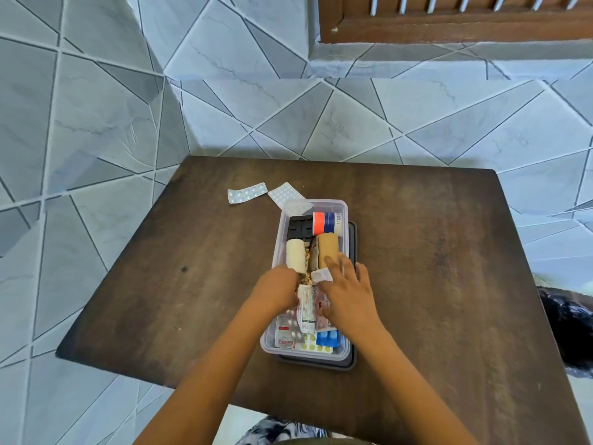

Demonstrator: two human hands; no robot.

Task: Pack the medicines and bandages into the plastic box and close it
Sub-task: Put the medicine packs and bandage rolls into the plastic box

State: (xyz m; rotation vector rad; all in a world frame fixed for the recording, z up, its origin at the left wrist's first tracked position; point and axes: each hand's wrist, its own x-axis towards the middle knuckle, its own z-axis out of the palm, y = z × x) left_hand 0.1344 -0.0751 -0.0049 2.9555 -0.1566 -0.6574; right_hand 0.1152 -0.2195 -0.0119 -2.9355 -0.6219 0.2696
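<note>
A clear plastic box stands open on the dark wooden table, resting on its grey lid. Inside lie a white bandage roll, a tan bandage roll, a red-and-blue pack, a black strip and several blister packs. My left hand reaches into the box's middle with fingers curled on a printed medicine strip. My right hand lies spread over the packs beside it. Two white blister strips rest outside: one left of the box, another at its far corner.
The table stands against a wall of grey geometric tiles. A brown wooden frame is at the top right. A dark furry shape shows past the table's right edge. Patterned fabric appears below the near edge.
</note>
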